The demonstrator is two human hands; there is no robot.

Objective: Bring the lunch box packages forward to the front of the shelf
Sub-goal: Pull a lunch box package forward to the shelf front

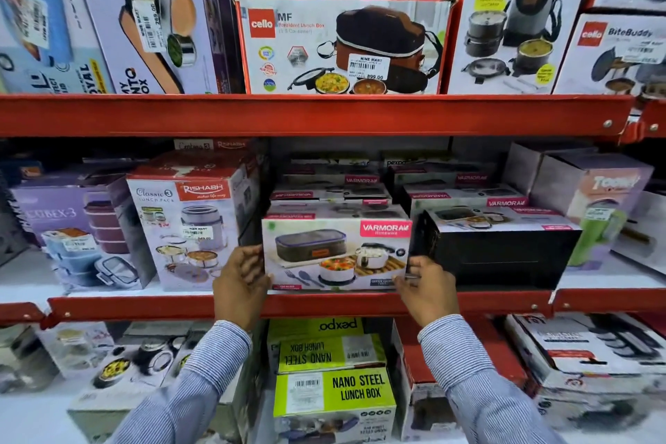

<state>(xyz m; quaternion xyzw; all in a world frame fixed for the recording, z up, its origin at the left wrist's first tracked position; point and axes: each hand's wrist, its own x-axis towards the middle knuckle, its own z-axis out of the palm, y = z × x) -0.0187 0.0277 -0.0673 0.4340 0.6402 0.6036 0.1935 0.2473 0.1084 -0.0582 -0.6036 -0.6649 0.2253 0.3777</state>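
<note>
- Your left hand (240, 283) and right hand (427, 288) clasp the short ends of the white rectangular Varmora lunch box carton (337, 253), fingers curled round its lower corners.
- The carton sits at the red metal shelf edge (324, 303).
- Behind the carton, more Varmora cartons (329, 193) are stacked.

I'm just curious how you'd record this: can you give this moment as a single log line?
step: pulling forward | item: Varmora lunch box package | left hand: on its left side | right hand: on its right side | place: middle shelf front edge
</note>
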